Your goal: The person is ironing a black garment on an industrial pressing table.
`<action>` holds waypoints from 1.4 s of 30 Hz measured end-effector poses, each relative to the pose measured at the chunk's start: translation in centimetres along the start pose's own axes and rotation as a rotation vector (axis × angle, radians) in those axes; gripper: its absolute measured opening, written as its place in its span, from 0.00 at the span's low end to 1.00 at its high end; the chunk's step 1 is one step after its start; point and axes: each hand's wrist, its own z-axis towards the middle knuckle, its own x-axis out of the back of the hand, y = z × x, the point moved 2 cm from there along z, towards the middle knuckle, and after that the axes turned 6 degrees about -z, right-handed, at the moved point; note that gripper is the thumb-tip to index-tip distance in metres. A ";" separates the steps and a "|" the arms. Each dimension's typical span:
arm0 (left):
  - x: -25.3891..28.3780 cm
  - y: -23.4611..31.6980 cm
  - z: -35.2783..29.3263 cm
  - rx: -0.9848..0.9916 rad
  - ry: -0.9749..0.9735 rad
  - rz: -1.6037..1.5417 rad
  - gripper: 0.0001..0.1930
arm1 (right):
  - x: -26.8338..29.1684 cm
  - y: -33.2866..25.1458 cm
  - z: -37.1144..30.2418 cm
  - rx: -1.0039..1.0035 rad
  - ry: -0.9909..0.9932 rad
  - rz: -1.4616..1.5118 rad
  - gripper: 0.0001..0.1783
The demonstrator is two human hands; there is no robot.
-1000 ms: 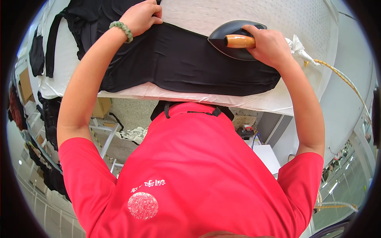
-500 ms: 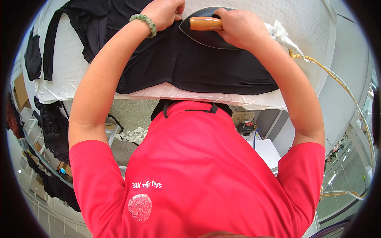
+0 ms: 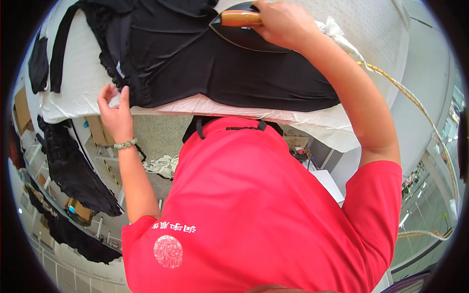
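On the white-covered board [image 3: 376, 29] lay the black garment [image 3: 181, 63], the iron [image 3: 244, 37] on it farther left than a second before. The right hand [image 3: 287, 27] gripped the wooden handle [image 3: 239, 18]; the left hand [image 3: 117, 115], now nearer the body, parted its fingers beside the gathered edge [image 3: 139, 93].

Left hand [image 3: 116, 111] cupped (right hand [image 3: 286, 27] curled)

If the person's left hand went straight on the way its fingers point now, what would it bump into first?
Probably the black garment, at its gathered edge just beyond the left hand. The thumb looks very close to it already, though one view leaves depth unclear.
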 end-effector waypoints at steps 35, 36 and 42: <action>-0.6 -3.1 5.0 0.251 -0.432 -0.661 0.07 | -23.5 16.5 -23.5 -1.085 0.455 0.681 0.28; -0.9 -2.4 6.2 0.239 -0.433 -0.655 0.07 | -23.1 16.7 -23.1 -1.057 0.420 0.781 0.28; 0.0 6.9 24.0 0.083 -0.530 -0.623 0.17 | -3.5 19.0 -17.8 -0.895 0.339 0.474 0.29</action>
